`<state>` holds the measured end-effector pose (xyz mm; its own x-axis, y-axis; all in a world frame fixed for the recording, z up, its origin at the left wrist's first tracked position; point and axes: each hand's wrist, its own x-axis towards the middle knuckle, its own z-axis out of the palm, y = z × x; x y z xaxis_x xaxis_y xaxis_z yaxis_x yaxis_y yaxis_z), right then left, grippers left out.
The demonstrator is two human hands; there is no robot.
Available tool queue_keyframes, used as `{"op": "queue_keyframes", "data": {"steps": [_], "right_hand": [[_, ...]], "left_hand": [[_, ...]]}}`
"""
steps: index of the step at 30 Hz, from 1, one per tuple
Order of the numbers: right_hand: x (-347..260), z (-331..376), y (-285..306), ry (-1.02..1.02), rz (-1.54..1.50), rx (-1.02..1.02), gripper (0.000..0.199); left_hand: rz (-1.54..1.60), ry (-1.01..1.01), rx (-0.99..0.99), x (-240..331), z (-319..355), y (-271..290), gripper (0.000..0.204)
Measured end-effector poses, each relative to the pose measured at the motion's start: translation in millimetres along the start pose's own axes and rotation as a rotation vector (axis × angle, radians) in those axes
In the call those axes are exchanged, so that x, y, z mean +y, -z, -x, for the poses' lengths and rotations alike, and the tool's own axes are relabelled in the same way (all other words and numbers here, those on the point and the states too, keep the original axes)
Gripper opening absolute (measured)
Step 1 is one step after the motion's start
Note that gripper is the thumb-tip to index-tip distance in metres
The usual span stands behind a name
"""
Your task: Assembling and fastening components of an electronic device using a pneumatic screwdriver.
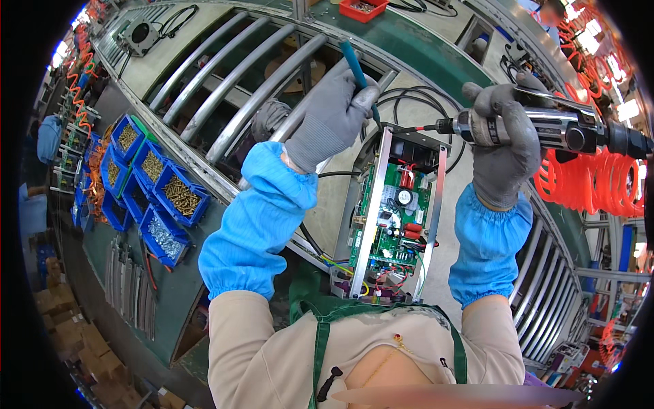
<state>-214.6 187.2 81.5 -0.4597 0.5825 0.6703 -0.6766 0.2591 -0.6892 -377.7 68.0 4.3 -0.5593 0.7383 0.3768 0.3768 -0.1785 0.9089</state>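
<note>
In a grey glove, my left hand (330, 119) closes round a slim teal stick-shaped tool (353, 63). Its lower end points down at the far left corner of an open metal chassis (438, 198). Inside the chassis is a green circuit board (390, 225) with red parts, a round white-topped part and several wires. My right hand (503, 136), also gloved, grips a silver and black air screwdriver (562, 128) held sideways. The driver's bit points left, over the far end of the chassis, where a black part sits. Whether the bit touches anything there, I cannot tell.
Blue bins (182, 194) of screws and small hardware stand at the left, near metal strips (129, 290). Roller conveyors (235, 102) run on both sides. A red coiled air hose (589, 184) hangs at the right. Black cable (426, 95) loops behind the chassis; a red tray (362, 9) lies beyond.
</note>
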Motion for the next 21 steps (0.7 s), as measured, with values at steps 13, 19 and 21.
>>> {"op": "queue_keyframes", "data": {"steps": [13,19,21], "right_hand": [[7.5,-5.5,-28.7,-0.114,0.162,-0.173,0.040],[16.0,-30.3,-51.8,-0.185,0.297,-0.390,0.037],[19.4,-36.9,-54.2,-0.245,0.351,-0.423,0.035]], "left_hand": [[-0.131,-0.020,-0.015,-6.8,-1.2,2.8,0.025],[-0.070,0.003,-0.027,5.4,2.0,1.7,0.024],[-0.065,0.012,-0.032,6.2,2.1,2.7,0.024]]}}
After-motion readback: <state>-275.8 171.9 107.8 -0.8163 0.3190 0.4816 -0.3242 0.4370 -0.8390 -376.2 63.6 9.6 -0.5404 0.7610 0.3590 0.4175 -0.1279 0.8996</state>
